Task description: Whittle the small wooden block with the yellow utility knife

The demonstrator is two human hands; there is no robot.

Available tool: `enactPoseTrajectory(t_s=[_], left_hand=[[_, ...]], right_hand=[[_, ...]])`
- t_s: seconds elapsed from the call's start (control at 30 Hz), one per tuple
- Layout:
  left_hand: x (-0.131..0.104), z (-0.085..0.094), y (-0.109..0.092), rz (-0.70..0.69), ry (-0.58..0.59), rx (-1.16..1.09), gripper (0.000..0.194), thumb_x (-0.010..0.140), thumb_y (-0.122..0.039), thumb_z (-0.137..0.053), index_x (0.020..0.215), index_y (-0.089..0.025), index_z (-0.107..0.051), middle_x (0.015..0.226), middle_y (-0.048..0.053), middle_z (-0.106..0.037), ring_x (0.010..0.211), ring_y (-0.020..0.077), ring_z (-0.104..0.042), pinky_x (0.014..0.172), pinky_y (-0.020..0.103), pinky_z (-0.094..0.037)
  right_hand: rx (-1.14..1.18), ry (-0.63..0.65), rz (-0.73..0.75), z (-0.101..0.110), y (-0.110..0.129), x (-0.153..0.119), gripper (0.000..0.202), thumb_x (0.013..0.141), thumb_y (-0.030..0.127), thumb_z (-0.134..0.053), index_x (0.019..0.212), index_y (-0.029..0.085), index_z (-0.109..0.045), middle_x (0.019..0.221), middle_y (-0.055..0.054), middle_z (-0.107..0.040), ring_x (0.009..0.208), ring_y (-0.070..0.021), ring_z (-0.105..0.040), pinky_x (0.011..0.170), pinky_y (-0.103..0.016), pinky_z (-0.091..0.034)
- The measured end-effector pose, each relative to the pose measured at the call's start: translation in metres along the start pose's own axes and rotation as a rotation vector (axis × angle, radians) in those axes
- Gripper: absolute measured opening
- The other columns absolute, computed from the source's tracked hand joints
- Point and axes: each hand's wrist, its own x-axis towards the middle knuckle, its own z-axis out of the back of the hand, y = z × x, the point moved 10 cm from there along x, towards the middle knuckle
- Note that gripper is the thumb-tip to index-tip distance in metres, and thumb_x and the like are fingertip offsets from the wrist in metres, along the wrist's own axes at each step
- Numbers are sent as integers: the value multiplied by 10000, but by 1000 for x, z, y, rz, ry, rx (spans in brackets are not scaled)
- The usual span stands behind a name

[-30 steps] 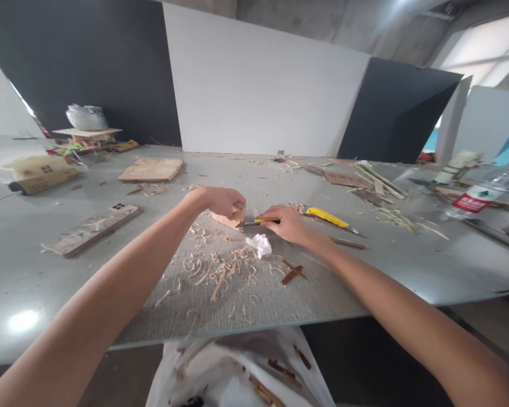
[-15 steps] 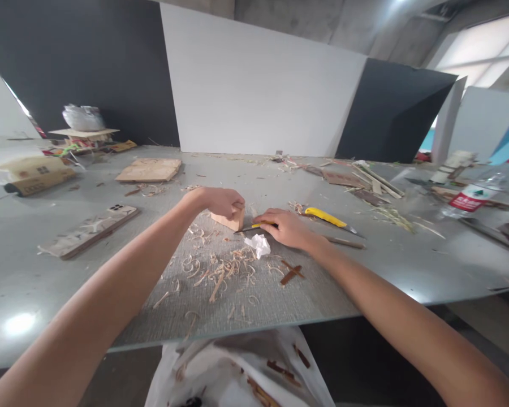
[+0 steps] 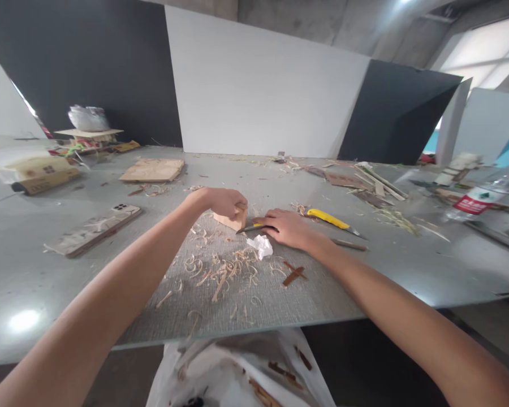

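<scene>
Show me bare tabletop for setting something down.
Mostly bare: beyond the left hand, short of the white panel; also near-left, in front of the phone-shaped object. Crowded: middle foreground, with shavings; right side, with wood strips and bottle.

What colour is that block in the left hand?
The block is light tan, clearest in the head view.

Pale wooden block [image 3: 228,222], partly covered; dark-bladed knife [image 3: 251,228], tip by block's base.
</scene>
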Motion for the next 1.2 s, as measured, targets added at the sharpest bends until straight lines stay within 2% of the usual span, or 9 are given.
enactPoseTrajectory(t_s=[0.23,0.47,0.53,0.67,0.8,0.9,1.1,1.2], left_hand=[[-2,1,-6,-14,10,-14,232,615,-199,-480,844,-209,-521,879,44,-581,685,151,-475,576,281,-303],[2,0,3,9,-16,-10,196,613,-216,-480,808,-207,-472,760,27,-524,608,137,-420,546,289,-260],[2,0,3,7,-13,-16,193,613,-217,-483,805,-207,-473,753,25,-516,609,136,-413,552,288,-262],[1,0,-1,-25,4,-30,174,610,-200,-489,783,-200,-482,751,24,-500,600,126,-392,543,281,-255],[0,4,-1,-57,-21,-57,130,620,-227,-508,732,-197,-449,715,14,-462,577,117,-346,532,283,-242],[-1,3,0,-77,0,-86,127,625,-236,-510,735,-201,-456,750,22,-493,602,126,-374,544,284,-264],[-2,2,0,-58,8,-86,133,621,-220,-493,752,-200,-489,786,30,-539,611,130,-402,552,287,-269],[-1,1,0,-55,13,-82,161,609,-209,-486,768,-199,-507,796,32,-558,629,134,-427,560,282,-279]], right_hand=[[18,-143,33,7,-1,-6,343,927,265,-438,1252,317,-538,991,-43,-639,901,-167,-554,753,-283,-394],[5,-96,46,-1,0,-1,315,899,242,-487,1188,306,-593,887,-27,-663,862,-166,-562,740,-281,-393],[0,-111,44,1,1,-2,317,895,243,-496,1188,313,-593,917,-29,-660,870,-167,-563,742,-282,-399],[-25,-224,30,11,-1,-7,345,906,234,-477,1228,322,-561,1020,-42,-636,890,-164,-564,753,-290,-419],[-24,-352,32,25,-2,-15,357,908,214,-466,1247,291,-547,1026,-46,-648,869,-160,-575,747,-296,-437],[16,-408,42,31,-2,-19,338,899,214,-487,1223,269,-569,1018,-41,-666,860,-154,-588,743,-294,-445],[-16,-439,102,27,-1,-23,342,868,166,-522,1154,323,-622,985,-7,-680,810,-148,-596,716,-301,-448],[-5,-432,88,22,-2,-22,334,877,172,-509,1163,303,-621,1010,-15,-678,825,-150,-594,720,-300,-453]])
